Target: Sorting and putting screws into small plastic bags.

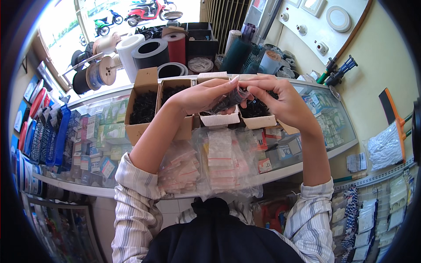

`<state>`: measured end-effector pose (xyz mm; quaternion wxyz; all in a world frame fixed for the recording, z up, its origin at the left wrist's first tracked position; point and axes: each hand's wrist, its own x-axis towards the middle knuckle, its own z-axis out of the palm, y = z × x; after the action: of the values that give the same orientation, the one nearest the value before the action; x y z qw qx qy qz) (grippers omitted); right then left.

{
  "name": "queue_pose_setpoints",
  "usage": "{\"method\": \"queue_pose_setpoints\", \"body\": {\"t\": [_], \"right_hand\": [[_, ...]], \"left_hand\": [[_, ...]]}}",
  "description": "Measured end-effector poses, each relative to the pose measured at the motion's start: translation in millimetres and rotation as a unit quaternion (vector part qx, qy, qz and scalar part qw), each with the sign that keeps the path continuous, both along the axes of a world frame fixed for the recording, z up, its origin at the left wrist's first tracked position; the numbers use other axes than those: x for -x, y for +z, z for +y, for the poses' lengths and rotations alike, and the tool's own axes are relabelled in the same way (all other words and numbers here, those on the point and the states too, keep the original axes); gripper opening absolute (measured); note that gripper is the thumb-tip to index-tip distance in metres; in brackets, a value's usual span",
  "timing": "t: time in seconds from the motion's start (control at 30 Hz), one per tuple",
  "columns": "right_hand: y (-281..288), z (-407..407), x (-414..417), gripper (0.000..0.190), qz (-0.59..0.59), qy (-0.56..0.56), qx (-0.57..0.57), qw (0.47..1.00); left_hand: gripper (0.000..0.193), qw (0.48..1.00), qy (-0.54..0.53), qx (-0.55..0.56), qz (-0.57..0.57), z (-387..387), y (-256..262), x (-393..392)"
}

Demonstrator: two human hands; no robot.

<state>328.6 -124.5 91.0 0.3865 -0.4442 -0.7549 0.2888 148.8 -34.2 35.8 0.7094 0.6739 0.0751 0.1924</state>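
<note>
My left hand (pixel 204 95) holds a small clear zip bag (pixel 227 102) filled with black pieces, raised over the row of cardboard boxes. At the bag's upper right end, the fingers of my right hand (pixel 274 93) pinch its red-lined edge. Beneath stand several open boxes of small black parts: a brown cardboard box (pixel 141 130) at the left, another brown box (pixel 174 87) beside it, and a white-edged box (pixel 260 123) under my right hand. Nearer to me lie flat zip bags with red seal lines (pixel 181 167) and a stack of clear zip bags (pixel 219 148) on plastic wrapping.
A glass display counter (pixel 98 182) carries the boxes, with light-bulb cartons (pixel 115 111) visible through its glass. Rolls of sheeting (pixel 149 54) stand beyond it. Blue plastic baskets (pixel 59 141) are at the left; a bagged mop head (pixel 384 144) hangs at the right.
</note>
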Motion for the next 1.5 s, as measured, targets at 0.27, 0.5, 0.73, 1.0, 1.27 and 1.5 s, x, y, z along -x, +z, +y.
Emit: {"method": "queue_pose_setpoints", "body": {"t": [0.27,0.5,0.73,1.0,1.27,1.5], "right_hand": [[7,-4,-14,0.013,-0.137,-0.034,-0.056,0.988],[1,-3,-22,0.013,-0.154,-0.002,-0.114,0.981],[-6,-1,-81,0.012,-0.182,-0.239,-0.030,0.953],[-64,1,-129,0.014,-0.399,-0.230,0.058,0.886],[-44,-7,-136,0.011,-0.389,-0.245,0.045,0.887],[-27,-6,-144,0.012,-0.326,-0.326,0.016,0.887]], "left_hand": [[0.048,0.999,-0.013,-0.034,0.027,-7,1,-7],[0.045,0.998,-0.018,-0.052,0.039,-7,-1,-9],[0.046,1.000,0.015,-0.019,0.016,0,-3,-9],[0.049,0.999,0.032,0.030,0.010,3,-7,-11],[0.048,0.999,0.036,0.029,0.016,1,-5,-11],[0.048,0.999,0.018,0.038,0.019,5,-6,-10]]}}
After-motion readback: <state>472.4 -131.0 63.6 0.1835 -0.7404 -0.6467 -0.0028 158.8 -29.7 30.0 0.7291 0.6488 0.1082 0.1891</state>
